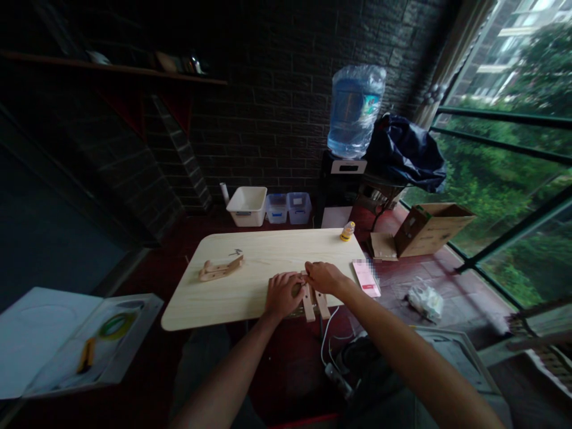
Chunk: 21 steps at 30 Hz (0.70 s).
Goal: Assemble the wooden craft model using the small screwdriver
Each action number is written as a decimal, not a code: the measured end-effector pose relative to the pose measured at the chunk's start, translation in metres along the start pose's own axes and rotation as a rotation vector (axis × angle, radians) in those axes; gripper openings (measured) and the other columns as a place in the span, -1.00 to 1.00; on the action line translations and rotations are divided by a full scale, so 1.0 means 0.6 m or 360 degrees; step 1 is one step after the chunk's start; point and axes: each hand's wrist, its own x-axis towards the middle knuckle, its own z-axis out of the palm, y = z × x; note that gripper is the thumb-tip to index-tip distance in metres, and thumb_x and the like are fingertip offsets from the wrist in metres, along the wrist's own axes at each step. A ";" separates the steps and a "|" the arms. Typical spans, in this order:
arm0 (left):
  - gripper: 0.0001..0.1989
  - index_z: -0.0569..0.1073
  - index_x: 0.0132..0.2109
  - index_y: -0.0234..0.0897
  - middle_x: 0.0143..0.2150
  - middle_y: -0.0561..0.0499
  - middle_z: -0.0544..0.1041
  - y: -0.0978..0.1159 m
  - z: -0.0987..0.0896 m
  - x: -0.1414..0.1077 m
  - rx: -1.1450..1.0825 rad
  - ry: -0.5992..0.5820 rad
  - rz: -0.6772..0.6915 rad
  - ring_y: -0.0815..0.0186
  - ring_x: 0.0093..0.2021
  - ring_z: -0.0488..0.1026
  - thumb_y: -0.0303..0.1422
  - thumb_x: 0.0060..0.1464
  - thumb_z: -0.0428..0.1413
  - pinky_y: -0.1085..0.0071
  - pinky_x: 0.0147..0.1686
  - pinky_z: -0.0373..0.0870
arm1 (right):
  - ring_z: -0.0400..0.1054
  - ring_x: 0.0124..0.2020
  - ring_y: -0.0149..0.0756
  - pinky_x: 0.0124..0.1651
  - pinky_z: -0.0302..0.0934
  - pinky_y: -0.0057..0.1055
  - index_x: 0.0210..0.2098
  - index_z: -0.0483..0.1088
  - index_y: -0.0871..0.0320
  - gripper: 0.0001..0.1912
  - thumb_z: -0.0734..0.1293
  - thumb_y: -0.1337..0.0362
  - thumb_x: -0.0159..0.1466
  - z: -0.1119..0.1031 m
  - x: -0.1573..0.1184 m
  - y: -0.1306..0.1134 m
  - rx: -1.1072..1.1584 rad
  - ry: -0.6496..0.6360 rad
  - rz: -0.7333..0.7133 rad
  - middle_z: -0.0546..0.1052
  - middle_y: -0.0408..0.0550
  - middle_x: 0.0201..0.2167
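Note:
Two light wooden bars with dark holes, the wooden piece (308, 305), stick out over the front edge of the pale table (263, 247). My left hand (283, 293) lies against its left side, thumb and fingers closed on it. My right hand (324, 277) is curled over its far end, fingers pressed together; whatever they pinch is hidden. A second wooden assembly (221, 271) of curved parts rests on the table's left side. Behind it are small metal pieces (235, 252), too small to name.
A small bottle with yellow parts (347, 232) stands at the back right corner; a pink sheet or booklet (366, 279) lies at the right edge. An open white case (102, 342) is left, a power strip (338, 381) below, a cardboard box (429, 232) right.

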 end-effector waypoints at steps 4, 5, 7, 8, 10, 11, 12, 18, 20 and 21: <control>-0.79 0.52 -0.04 -0.01 0.14 0.02 0.51 -0.002 0.002 0.000 -0.0003 -0.0005 0.0004 0.10 0.18 0.36 -0.26 0.15 0.17 0.09 0.18 0.23 | 0.50 0.01 -0.15 -0.05 0.31 -0.34 0.06 0.32 0.14 -0.76 0.18 0.24 0.46 -0.003 -0.003 0.001 0.0023 0.0052 -0.0077 0.57 0.13 0.01; -0.79 0.52 -0.04 -0.01 0.14 0.02 0.51 -0.003 0.002 0.000 -0.0005 -0.0011 0.0005 0.10 0.18 0.36 -0.26 0.16 0.17 0.09 0.19 0.22 | 0.50 0.00 -0.16 -0.07 0.32 -0.35 0.06 0.33 0.14 -0.77 0.18 0.27 0.45 -0.005 -0.004 0.000 0.0024 0.0067 -0.0093 0.56 0.12 0.01; -0.79 0.52 -0.03 -0.01 0.14 0.01 0.51 -0.003 0.002 0.000 -0.0007 -0.0020 0.0001 0.10 0.18 0.36 -0.25 0.16 0.16 0.09 0.19 0.22 | 0.51 -0.03 -0.16 -0.10 0.33 -0.35 0.05 0.33 0.16 -0.77 0.19 0.32 0.42 -0.008 -0.006 -0.001 0.0011 0.0081 -0.0120 0.56 0.11 0.01; -0.78 0.51 -0.02 -0.01 0.14 0.01 0.51 -0.003 0.003 0.000 -0.0006 -0.0022 -0.0003 0.10 0.17 0.36 -0.25 0.17 0.16 0.09 0.19 0.21 | 0.52 -0.04 -0.16 -0.11 0.33 -0.35 0.05 0.33 0.16 -0.76 0.19 0.34 0.41 -0.009 -0.007 -0.002 0.0003 0.0078 -0.0124 0.56 0.12 0.01; -0.75 0.50 0.01 0.00 0.14 0.00 0.51 -0.003 0.004 0.000 -0.0002 -0.0022 -0.0015 0.11 0.17 0.36 -0.25 0.18 0.14 0.08 0.19 0.21 | 0.52 -0.04 -0.14 -0.11 0.34 -0.34 0.06 0.32 0.17 -0.75 0.21 0.34 0.40 -0.010 -0.008 -0.003 -0.0006 0.0062 -0.0105 0.55 0.14 0.01; -0.74 0.50 0.03 0.00 0.14 0.00 0.51 -0.003 0.004 0.000 0.0002 -0.0021 -0.0022 0.11 0.16 0.36 -0.26 0.19 0.14 0.08 0.19 0.21 | 0.51 -0.03 -0.14 -0.11 0.34 -0.34 0.06 0.31 0.18 -0.75 0.21 0.33 0.40 -0.010 -0.007 -0.003 -0.0004 0.0056 -0.0092 0.55 0.15 0.01; -0.74 0.50 0.03 0.00 0.14 0.00 0.51 -0.003 0.005 0.000 0.0006 -0.0020 -0.0029 0.11 0.17 0.36 -0.26 0.19 0.14 0.08 0.19 0.21 | 0.51 -0.02 -0.13 -0.10 0.34 -0.33 0.07 0.30 0.18 -0.75 0.21 0.32 0.41 -0.009 -0.007 -0.004 0.0001 0.0054 -0.0082 0.55 0.16 0.01; -0.80 0.52 -0.04 0.00 0.14 0.03 0.51 -0.002 0.003 0.001 -0.0004 -0.0021 -0.0035 0.12 0.18 0.35 -0.29 0.19 0.13 0.08 0.20 0.21 | 0.52 0.00 -0.07 -0.06 0.35 -0.30 0.11 0.27 0.24 -0.71 0.19 0.24 0.45 0.001 0.004 -0.007 -0.0006 0.0019 0.0007 0.58 0.24 -0.03; -0.81 0.52 -0.04 0.00 0.13 0.03 0.51 -0.001 0.001 0.002 -0.0014 -0.0022 -0.0034 0.12 0.18 0.35 -0.27 0.21 0.12 0.07 0.20 0.21 | 0.52 0.00 -0.06 -0.06 0.35 -0.29 0.12 0.26 0.24 -0.68 0.19 0.22 0.45 0.002 0.007 -0.008 -0.0015 0.0005 0.0034 0.58 0.26 -0.02; -0.82 0.53 -0.05 0.00 0.13 0.02 0.52 -0.001 0.001 0.003 -0.0016 -0.0025 -0.0033 0.12 0.18 0.36 -0.26 0.22 0.11 0.07 0.20 0.22 | 0.52 0.00 -0.06 -0.06 0.35 -0.29 0.13 0.26 0.24 -0.68 0.19 0.22 0.45 0.003 0.007 -0.009 -0.0013 0.0001 0.0033 0.57 0.26 -0.02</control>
